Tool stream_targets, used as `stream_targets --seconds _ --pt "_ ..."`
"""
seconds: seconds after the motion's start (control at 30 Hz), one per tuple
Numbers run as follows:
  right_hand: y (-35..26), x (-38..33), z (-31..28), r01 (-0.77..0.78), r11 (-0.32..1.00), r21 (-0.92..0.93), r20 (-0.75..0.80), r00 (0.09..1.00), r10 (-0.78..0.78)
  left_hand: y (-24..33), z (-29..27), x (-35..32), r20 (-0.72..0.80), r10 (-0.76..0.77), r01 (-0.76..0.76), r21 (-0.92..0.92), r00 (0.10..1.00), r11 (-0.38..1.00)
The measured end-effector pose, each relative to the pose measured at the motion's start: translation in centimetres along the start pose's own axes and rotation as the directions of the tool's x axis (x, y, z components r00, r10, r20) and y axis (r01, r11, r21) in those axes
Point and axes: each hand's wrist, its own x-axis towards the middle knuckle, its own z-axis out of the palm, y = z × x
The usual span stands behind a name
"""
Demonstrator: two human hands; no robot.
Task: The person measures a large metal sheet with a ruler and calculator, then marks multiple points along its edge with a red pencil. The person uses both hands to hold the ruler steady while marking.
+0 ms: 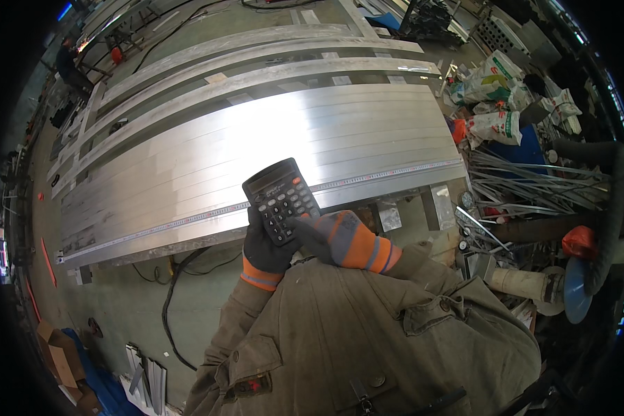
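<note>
A black calculator (276,194) with grey keys and one orange key is tilted up in front of my chest. My left hand (267,251), in a dark glove with an orange cuff, grips it from below and along its left side. My right hand (331,239), in a grey and orange glove, is closed, with a fingertip at the lower right keys. Its other fingers are folded and partly hidden. Beyond the calculator lies a wide, shiny metal panel (173,166) of long strips. A tape measure (374,179) stretches along the panel's near edge, partly covered by the calculator.
Long metal bars (256,75) of a frame run behind the panel. At right are white sacks (496,128), a heap of thin metal strips (534,179) and a thick dark hose (607,222). A black cable (166,312) crosses the floor. Another person (69,66) works at far left near sparks.
</note>
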Motion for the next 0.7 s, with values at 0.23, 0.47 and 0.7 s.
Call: stream_targets --seconds 0.23,0.47,0.7 --pt "0.0 0.6 -2.0 -0.265 0.941 0.213 -0.225 0.924 0.311 -1.3 -0.8 0.2 0.170 -0.308 0.313 -0.802 0.936 0.509" --pt "0.6 -0.6 -3.5 -0.544 0.707 0.453 0.059 0.809 0.585 -1.8 -1.2 0.1 0.229 -0.312 0.349 -0.841 0.922 0.414" --pt "1.6 -1.1 -2.4 -0.527 0.741 0.417 0.067 0.831 0.553 -2.0 -1.3 0.4 0.295 -0.395 0.430 -0.846 0.870 0.315"
